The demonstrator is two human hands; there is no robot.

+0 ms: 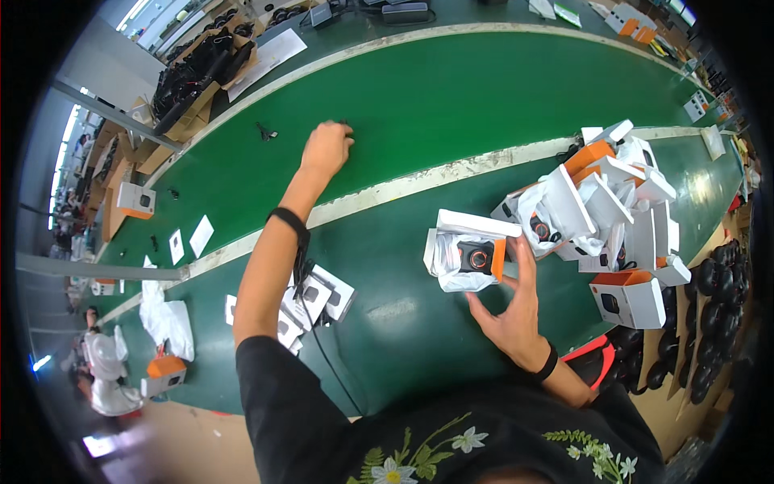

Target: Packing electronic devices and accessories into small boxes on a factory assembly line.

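Note:
My left hand (326,150) reaches far over the green conveyor belt (451,89), fingers curled and pressed together. A small dark bit shows at its fingertips, too little to name. To its left on the belt lies a short black cable (266,132). My right hand (513,313) grips the near right side of an open white-and-orange box (503,260) on the bench. Its lid flap stands up at the far side. Inside, in white wrapping, sits a black device (477,257) with an orange ring round a lens-like middle.
Several open boxes (601,206) with wrapped devices crowd the bench at right, beside a closed box (629,300). White booklets or small packets (316,297) lie under my left arm, near a black cord (324,352). A pale metal rail (451,172) divides belt and bench.

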